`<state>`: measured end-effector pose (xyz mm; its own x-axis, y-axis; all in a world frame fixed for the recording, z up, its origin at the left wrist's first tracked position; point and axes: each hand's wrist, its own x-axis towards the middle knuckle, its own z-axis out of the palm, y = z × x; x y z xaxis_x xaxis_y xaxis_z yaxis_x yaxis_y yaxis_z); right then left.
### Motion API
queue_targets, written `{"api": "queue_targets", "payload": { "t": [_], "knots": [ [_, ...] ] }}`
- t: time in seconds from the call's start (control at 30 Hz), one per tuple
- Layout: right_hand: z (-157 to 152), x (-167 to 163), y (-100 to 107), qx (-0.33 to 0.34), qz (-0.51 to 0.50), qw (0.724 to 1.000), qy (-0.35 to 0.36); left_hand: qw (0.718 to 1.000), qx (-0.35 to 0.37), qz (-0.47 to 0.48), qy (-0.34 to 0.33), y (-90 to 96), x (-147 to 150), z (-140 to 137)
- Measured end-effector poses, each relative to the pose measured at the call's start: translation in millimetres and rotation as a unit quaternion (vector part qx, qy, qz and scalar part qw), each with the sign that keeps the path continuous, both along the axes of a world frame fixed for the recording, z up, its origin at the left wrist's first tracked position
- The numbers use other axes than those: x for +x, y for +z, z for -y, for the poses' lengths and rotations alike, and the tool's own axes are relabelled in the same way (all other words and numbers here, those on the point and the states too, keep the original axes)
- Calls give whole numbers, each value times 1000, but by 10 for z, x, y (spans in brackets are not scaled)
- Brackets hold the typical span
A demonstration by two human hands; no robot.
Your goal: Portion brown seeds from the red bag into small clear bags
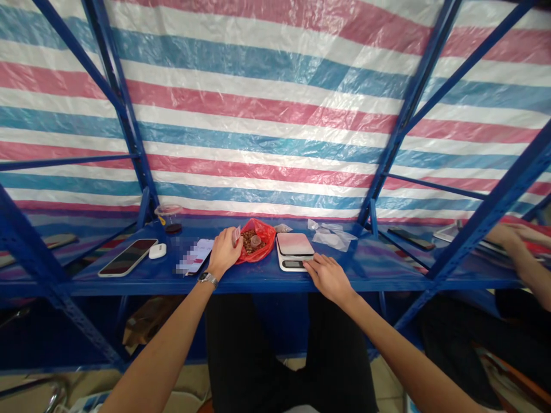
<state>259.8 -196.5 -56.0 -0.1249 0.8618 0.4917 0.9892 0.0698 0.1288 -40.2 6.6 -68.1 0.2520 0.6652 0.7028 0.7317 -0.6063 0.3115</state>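
Note:
My left hand (222,251), with a watch at the wrist, is closed at the left edge of a red plastic bag (266,230). Between its fingertips is a small translucent pinkish thing (236,234), whose kind I cannot make out. Many small brown pieces (248,243) fill the open bag, and a small clear round cup (255,241) sits among them. A flat white kitchen scale (295,245) lies right of the bag, its plate bare. My right hand (329,276) rests at the scale's front right corner, fingers stretched out and touching the panel beside the dark display.
Left on the blue shelf (258,282) are phones (129,257) (196,257), a white earbud case (157,251) and a clear cup with dark liquid (173,228). Clear plastic bags (333,236) lie behind the scale. Blue posts flank me; another person's arm (523,252) is at right.

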Motion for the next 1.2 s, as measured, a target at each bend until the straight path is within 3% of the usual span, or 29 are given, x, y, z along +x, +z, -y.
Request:
{"api": "queue_targets", "payload": {
  "t": [0.17, 0.33, 0.5, 0.7, 1.2],
  "knots": [
    [8, 123, -51, 13, -36, 999, 35, 1000, 15, -10, 1, 32, -7, 30],
    [-3, 252, -369, 85, -103, 989, 71, 1000, 21, 2, 4, 16, -22, -2],
    [-72, 263, -532, 190, -163, 967, 39, 1000, 19, 22, -1, 14, -22, -31],
    [-133, 220, -575, 233, -131, 964, -1, 1000, 18, 23, 12, 24, -36, -49],
    [-109, 221, -584, 173, -86, 981, -9, 998, 27, 39, 33, 22, -21, -27]
  ]
}}
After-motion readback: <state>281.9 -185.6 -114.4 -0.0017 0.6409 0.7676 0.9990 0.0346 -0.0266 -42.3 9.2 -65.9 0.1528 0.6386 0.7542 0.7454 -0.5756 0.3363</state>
